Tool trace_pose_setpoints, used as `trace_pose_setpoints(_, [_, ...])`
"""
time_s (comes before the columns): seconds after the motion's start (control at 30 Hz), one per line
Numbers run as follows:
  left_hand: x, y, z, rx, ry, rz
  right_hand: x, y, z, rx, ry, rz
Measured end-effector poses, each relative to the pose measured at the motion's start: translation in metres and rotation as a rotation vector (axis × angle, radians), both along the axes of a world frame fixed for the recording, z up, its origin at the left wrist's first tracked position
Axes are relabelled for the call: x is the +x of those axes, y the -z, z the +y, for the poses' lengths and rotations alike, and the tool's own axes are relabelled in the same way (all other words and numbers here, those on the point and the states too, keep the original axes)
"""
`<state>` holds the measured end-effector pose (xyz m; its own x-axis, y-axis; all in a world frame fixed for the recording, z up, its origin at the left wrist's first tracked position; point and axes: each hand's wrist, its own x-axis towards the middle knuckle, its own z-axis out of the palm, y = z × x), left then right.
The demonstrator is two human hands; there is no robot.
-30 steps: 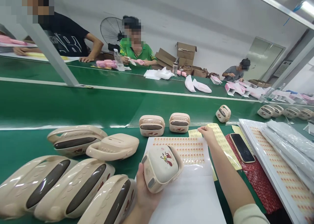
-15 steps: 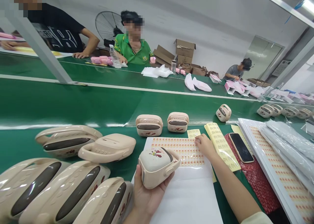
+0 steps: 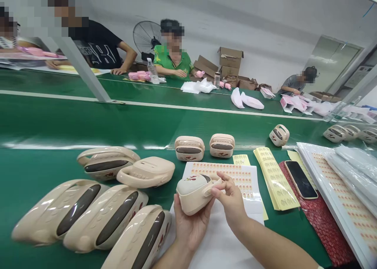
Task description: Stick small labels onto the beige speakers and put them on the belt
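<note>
1. My left hand (image 3: 191, 225) is cupped, palm up, around the underside of a cream gadget (image 3: 193, 196), thumb on one side and fingers on the other; it is closed only as far as the body allows.
2. My right hand (image 3: 235, 206) has its thumb and index finger drawn close together on the handle (image 3: 216, 183) at the gadget's right end. I cannot tell whether anything small is pinched there too.
3. Across the way I see cardboard boxes (image 3: 230, 59) by the wall, one stacked on another, and an open carton (image 3: 206, 66) beside them; I cannot make out what is inside. A clear plastic bottle (image 3: 152, 70) stands near some pink items (image 3: 139, 76). At my right, clear plastic sleeves (image 3: 353, 167) lie over a stack of sticker sheets (image 3: 338, 190); I can't read their contents.
4. The held gadget sits tilted between my two hands, above a sheet of orange stickers (image 3: 250, 178), its flowered face turned up.
5. Two more gadgets (image 3: 190, 148) stand just past the sheet's far edge, and a group of larger-looking ones (image 3: 118, 218) lies to my left.
6. Right of the sheet I have yellow labels (image 3: 275, 178), then a phone (image 3: 300, 178) on red bubble wrap (image 3: 330, 229).
</note>
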<state>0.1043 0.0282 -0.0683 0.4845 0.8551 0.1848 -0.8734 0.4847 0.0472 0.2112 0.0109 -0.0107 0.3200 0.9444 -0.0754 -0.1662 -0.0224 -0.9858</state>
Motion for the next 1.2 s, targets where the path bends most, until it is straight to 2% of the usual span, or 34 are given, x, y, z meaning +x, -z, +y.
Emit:
trace_pose_setpoints(0.13, [0.000,0.002,0.001,0.094,0.066,-0.139,-0.008,0.010,0.002,0.040,0.044,-0.015])
trace_pose_setpoints(0.37, [0.003,-0.001,-0.001,0.072,0.022,-0.079,-0.007,0.018,0.005,0.080,0.036,-0.073])
trace_pose_setpoints(0.5, [0.003,-0.002,-0.002,0.016,0.007,-0.049,-0.011,0.020,0.003,0.103,0.078,-0.158])
trace_pose_setpoints(0.63, [0.002,-0.003,-0.003,-0.013,0.008,-0.019,-0.014,0.027,0.002,0.188,0.142,-0.369])
trace_pose_setpoints(0.77, [0.000,-0.002,-0.003,-0.009,0.043,-0.031,-0.007,0.033,0.006,0.472,0.144,-0.715])
trace_pose_setpoints(0.83, [0.000,-0.001,-0.003,0.024,0.058,-0.027,-0.001,0.033,0.009,0.550,0.119,-0.842])
trace_pose_setpoints(0.9, [-0.001,-0.001,-0.002,0.058,0.061,-0.024,0.003,0.031,0.012,0.507,0.119,-0.848])
trace_pose_setpoints(1.1, [-0.002,-0.001,-0.003,0.100,0.112,-0.096,0.003,0.024,0.014,0.273,-0.011,-0.575])
trace_pose_setpoints(1.2, [-0.002,0.000,-0.003,0.107,0.181,-0.104,0.004,0.024,0.018,0.237,0.004,-0.531])
